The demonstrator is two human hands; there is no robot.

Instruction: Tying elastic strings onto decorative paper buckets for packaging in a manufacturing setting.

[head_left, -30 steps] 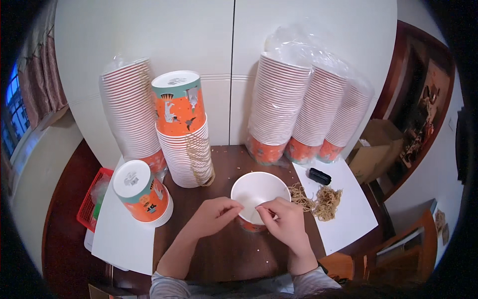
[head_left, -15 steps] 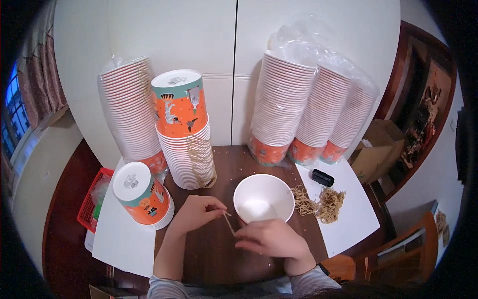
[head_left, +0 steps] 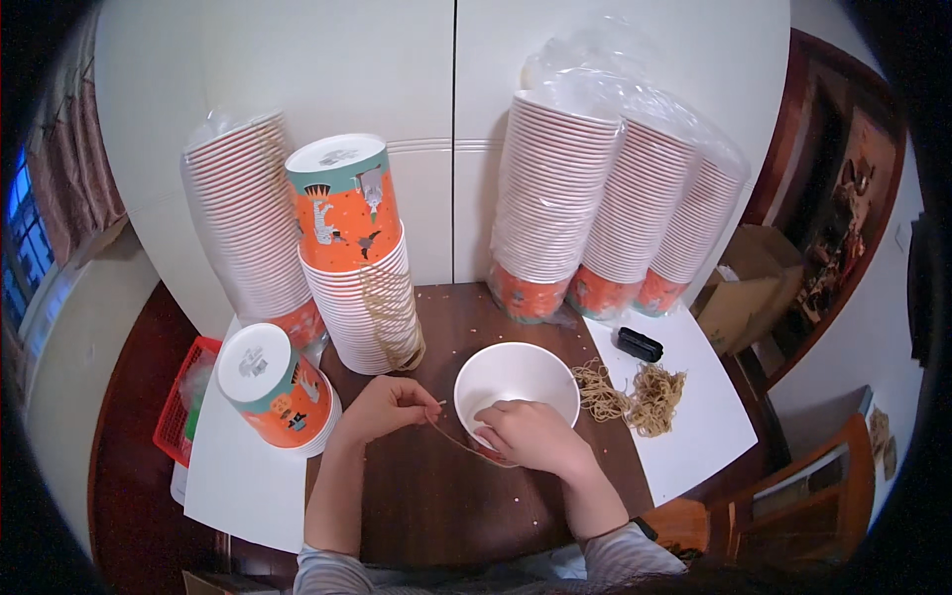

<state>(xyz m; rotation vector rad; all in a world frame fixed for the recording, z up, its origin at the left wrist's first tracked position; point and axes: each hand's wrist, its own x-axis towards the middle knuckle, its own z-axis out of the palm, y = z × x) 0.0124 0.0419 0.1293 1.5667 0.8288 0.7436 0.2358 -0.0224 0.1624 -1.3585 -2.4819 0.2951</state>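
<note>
My left hand [head_left: 382,409] is closed in a pinch on one end of a thin tan cord [head_left: 454,442]. From there the cord slants right and down to the near outer side of a white-lined paper bucket [head_left: 516,359], which stands upright with its mouth up. My right hand [head_left: 540,436] grips that bucket's near rim, its fingers bent over into the mouth. The hand hides the cord's other end. Two loose bundles of the same cord, one on the brown tabletop [head_left: 600,392] and one on a white sheet [head_left: 709,436], lie right of the bucket.
A tall bucket stack [head_left: 347,238] with cords draped down its side stands at left. Nearer is a short upturned stack [head_left: 273,382]. Plastic-wrapped stacks [head_left: 550,198] stand at the back right, another [head_left: 248,208] at the back left. A black oblong object [head_left: 639,344] lies at right.
My right hand has moved up and forward from the cord in front of the bucket onto its near rim. The cord now stretches longer between my hands. The view has shifted slightly.
</note>
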